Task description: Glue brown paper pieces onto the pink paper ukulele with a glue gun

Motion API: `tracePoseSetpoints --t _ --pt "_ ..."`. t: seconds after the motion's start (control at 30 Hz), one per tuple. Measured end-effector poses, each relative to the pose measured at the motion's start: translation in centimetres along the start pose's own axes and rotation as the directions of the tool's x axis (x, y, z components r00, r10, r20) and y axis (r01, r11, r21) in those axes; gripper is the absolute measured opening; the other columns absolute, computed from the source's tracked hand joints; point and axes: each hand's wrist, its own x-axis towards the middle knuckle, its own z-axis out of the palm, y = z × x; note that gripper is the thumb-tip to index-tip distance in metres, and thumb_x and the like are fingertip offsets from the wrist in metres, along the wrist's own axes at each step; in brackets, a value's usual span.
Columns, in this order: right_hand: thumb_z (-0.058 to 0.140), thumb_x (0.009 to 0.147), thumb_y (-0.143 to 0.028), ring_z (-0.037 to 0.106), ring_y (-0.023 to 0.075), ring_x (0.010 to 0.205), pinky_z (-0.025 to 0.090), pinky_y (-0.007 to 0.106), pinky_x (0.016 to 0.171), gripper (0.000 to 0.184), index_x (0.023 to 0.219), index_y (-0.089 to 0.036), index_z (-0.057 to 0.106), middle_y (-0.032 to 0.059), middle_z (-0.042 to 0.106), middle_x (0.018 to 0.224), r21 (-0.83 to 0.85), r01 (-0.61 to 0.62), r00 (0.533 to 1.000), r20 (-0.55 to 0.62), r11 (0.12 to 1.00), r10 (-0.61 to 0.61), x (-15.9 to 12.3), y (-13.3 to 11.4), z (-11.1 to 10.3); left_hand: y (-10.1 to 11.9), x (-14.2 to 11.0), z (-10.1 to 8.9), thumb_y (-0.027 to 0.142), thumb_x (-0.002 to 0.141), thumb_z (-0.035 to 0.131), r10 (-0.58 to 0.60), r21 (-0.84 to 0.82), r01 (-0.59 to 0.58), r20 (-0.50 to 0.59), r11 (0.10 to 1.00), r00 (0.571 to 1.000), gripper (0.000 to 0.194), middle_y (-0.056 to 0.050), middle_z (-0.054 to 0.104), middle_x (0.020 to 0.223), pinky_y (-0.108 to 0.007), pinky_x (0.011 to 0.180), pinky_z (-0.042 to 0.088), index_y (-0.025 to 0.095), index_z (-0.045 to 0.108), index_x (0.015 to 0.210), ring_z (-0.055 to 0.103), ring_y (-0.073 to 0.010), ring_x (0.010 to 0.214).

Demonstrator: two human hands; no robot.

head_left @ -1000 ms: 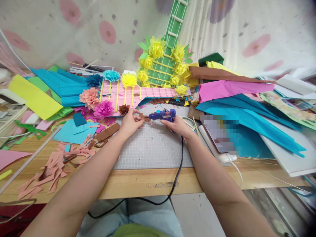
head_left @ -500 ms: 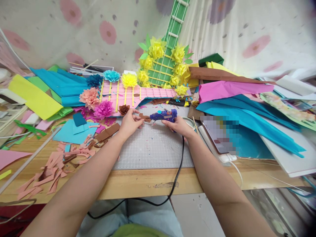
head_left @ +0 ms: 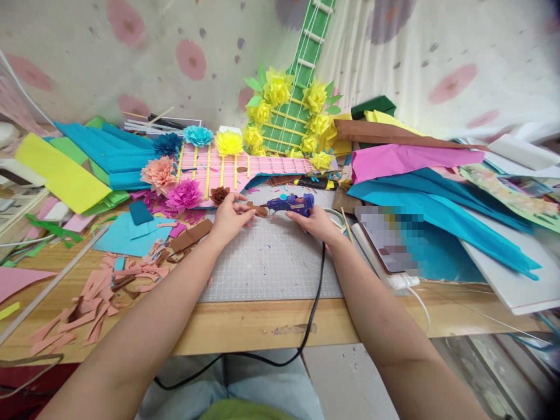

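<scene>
My left hand pinches a small brown paper piece above the grey cutting mat. My right hand grips a blue glue gun, whose nozzle points left at the brown piece. The gun's black cord runs down over the table edge. A small brown paper flower lies just behind my left hand, beside a pink paper guitar trimmed with paper flowers.
A green paper guitar with yellow flowers leans on the wall. Sheets of coloured paper pile up at the left and right. Pink and brown scraps litter the wooden table's left side. A phone lies right of the mat.
The glue gun's nozzle has edged slightly left, closer to the brown piece. Both hands stay in nearly the same place.
</scene>
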Motion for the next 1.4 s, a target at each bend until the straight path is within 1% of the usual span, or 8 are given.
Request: tracePoseSetpoints --t 0.13,0.33,0.43,0.6,0.67,0.9,1.23,1.4 --pt "0.061 0.074 -0.056 0.066 0.0251 0.080 0.047 0.033 0.070 0.043 0.092 -0.017 0.069 0.0082 0.071 0.082 -0.050 -0.029 0.974 -0.225 0.998 0.017 0.4 0.5 0.7 0.0 -0.1 0.1 0.024 0.061 0.075 0.023 -0.067 -0.021 0.028 0.998 0.999 0.032 -0.001 0.068 0.068 -0.023 0.050 0.051 0.017 0.054 0.085 0.069 -0.0174 0.065" --pt "0.059 0.074 -0.062 0.066 0.0304 0.085 0.048 0.038 0.072 0.050 0.090 -0.015 0.068 0.0136 0.070 0.084 -0.184 -0.150 0.954 -0.286 0.971 0.093 1.2 0.4 1.7 0.6 -0.6 0.5 0.027 0.059 0.075 -0.012 -0.193 0.009 -0.016 0.981 1.000 0.025 -0.003 0.069 0.072 -0.024 0.054 0.053 0.016 0.057 0.073 0.069 -0.0179 0.070" --pt "0.062 0.071 -0.060 0.064 0.0276 0.089 0.048 0.038 0.077 0.057 0.106 -0.015 0.060 0.0134 0.068 0.094 -0.132 -0.045 0.929 -0.371 0.990 -0.007 1.4 0.5 1.7 0.8 -1.0 1.0 0.027 0.059 0.075 -0.014 -0.255 0.001 -0.051 0.967 0.999 0.025 -0.002 0.069 0.075 -0.024 0.055 0.053 0.016 0.058 0.073 0.067 -0.0152 0.069" --pt "0.062 0.074 -0.053 0.056 0.0228 0.101 0.045 0.040 0.089 0.061 0.120 -0.017 0.044 0.0135 0.056 0.112 -0.134 0.242 0.660 -0.703 0.961 -0.264 0.1 -0.6 0.9 1.4 -2.4 2.7 0.024 0.061 0.073 -0.085 -0.325 0.045 -0.112 0.945 0.990 0.020 0.000 0.065 0.072 -0.018 0.047 0.046 0.016 0.060 0.072 0.060 -0.0095 0.064" --pt "0.058 0.079 -0.048 0.055 0.0216 0.101 0.045 0.040 0.090 0.047 0.114 -0.020 0.046 0.0117 0.055 0.110 -0.140 0.304 0.613 -0.729 0.942 -0.306 -0.6 -1.8 1.1 1.8 -2.8 3.2 0.021 0.062 0.072 -0.135 -0.378 0.077 -0.128 0.923 0.983 0.017 0.002 0.061 0.067 -0.014 0.041 0.036 0.015 0.060 0.072 0.053 -0.0056 0.056" --pt "0.057 0.076 -0.030 0.058 0.0156 0.085 0.049 0.032 0.078 0.025 0.097 -0.022 0.047 0.0059 0.060 0.097 0.298 0.292 0.917 -0.358 0.909 -0.177 -1.0 -6.8 5.2 2.7 -2.5 2.5 0.015 0.064 0.073 -0.267 -0.659 0.151 -0.079 0.737 0.960 0.022 0.011 0.041 0.053 -0.013 0.034 0.015 0.016 0.054 0.076 0.021 0.0016 0.036" --pt "0.059 0.074 -0.026 0.060 0.0120 0.084 0.051 0.026 0.078 0.019 0.088 -0.020 0.049 0.0033 0.059 0.092 0.712 -0.033 0.982 -0.106 0.701 0.155 1.0 -8.8 9.8 2.3 -1.6 1.7 0.012 0.070 0.067 -0.299 -0.775 0.128 -0.082 0.619 0.951 0.017 0.011 0.041 0.052 -0.013 0.033 0.013 0.017 0.052 0.078 0.019 0.0015 0.034" --pt "0.055 0.079 -0.024 0.058 0.0088 0.069 0.050 0.022 0.067 0.008 0.078 -0.019 0.049 -0.0007 0.058 0.078 0.757 -0.036 0.977 -0.109 0.652 0.181 1.9 -9.1 10.4 1.7 -1.4 1.6 0.021 0.069 0.068 -0.222 -0.635 0.069 -0.163 0.769 0.961 0.018 0.010 0.040 0.054 -0.017 0.037 0.016 0.019 0.053 0.080 0.021 -0.0010 0.037"
